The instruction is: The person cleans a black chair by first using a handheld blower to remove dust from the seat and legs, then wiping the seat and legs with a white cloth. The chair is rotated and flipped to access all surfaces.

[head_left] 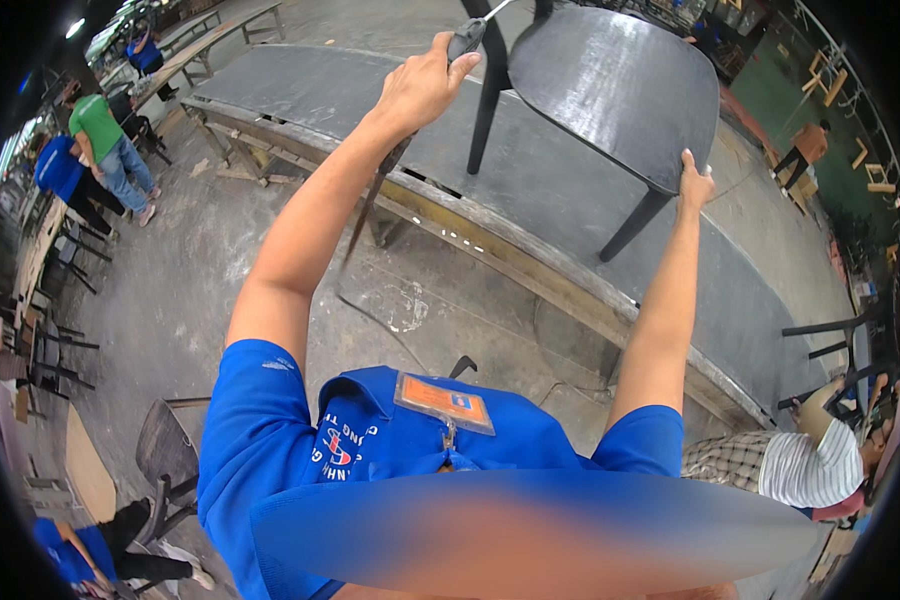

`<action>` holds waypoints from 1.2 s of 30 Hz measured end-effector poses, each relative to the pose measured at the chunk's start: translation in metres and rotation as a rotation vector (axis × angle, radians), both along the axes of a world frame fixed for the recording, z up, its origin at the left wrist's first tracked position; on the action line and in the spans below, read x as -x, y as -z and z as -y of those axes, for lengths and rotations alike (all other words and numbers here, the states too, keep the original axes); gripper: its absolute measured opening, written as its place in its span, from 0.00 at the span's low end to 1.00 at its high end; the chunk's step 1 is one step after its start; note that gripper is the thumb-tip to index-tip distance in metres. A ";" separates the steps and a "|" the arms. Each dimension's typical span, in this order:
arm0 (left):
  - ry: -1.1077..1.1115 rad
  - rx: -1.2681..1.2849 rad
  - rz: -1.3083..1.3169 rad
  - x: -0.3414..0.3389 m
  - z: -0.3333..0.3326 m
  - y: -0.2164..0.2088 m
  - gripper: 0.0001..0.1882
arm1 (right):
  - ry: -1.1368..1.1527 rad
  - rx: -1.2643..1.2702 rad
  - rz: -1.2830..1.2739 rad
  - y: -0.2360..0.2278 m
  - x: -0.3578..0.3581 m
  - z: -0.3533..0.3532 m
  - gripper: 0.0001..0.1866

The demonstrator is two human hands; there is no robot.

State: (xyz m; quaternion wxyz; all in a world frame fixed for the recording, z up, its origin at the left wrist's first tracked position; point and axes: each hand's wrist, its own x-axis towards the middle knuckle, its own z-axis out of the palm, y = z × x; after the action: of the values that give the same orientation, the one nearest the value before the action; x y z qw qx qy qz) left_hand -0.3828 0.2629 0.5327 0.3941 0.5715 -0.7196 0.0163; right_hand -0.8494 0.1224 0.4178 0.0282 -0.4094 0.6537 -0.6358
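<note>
A black chair (pixel 620 90) stands upright on a long grey-topped workbench (pixel 300 90), its smooth seat catching the light. At the seat's front right corner, my right hand (pixel 695 183) is closed round the edge, near the top of a tapered leg (pixel 638 225). My left hand (pixel 425 90) is raised beside the chair's left side, wrapped round a tool (pixel 465 40) with a dark, rounded handle and a thin pale metal end. The tool's end runs out at the top of the picture, so its kind cannot be made out. Most of the backrest is cut off too.
A dark cable (pixel 375 320) trails over the concrete floor (pixel 410 300) below the bench. Another dark chair (pixel 165 440) stands at the lower left, and chair legs (pixel 835 335) show at the right. Several people work around, including one in green (pixel 95 130) and one in stripes (pixel 810 470).
</note>
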 end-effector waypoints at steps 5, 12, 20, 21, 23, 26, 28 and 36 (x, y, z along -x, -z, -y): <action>0.386 -0.371 0.044 0.060 0.077 0.001 0.36 | -0.064 0.075 0.070 0.007 -0.010 -0.008 0.39; 0.636 -0.475 0.005 0.129 0.118 -0.017 0.32 | -0.153 0.233 0.163 -0.004 -0.038 -0.031 0.26; 0.473 -0.353 -0.364 0.030 0.070 0.088 0.24 | -0.260 0.207 0.388 -0.015 -0.021 0.018 0.26; 0.310 -0.352 -0.444 0.021 0.065 0.102 0.24 | -0.227 0.171 0.389 -0.019 -0.019 0.026 0.26; 0.183 -0.360 -0.583 0.009 0.061 0.126 0.24 | -0.187 0.104 0.414 -0.025 -0.011 0.042 0.27; 0.363 -0.539 -0.578 0.001 0.059 0.175 0.22 | -0.219 -0.026 0.466 -0.030 0.015 0.068 0.32; 0.441 -0.588 -0.568 -0.009 0.077 0.219 0.20 | -0.188 -0.134 0.404 -0.031 0.037 0.096 0.36; -0.248 -0.523 -0.773 -0.110 0.186 0.444 0.25 | -0.375 -0.559 0.396 -0.044 0.116 0.162 0.29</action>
State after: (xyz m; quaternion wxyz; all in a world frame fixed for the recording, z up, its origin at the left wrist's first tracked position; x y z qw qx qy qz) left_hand -0.2726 0.0766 0.0892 0.4709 0.6970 -0.4269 -0.3319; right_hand -0.9649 -0.0392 0.4616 0.3798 -0.3677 0.6976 -0.4836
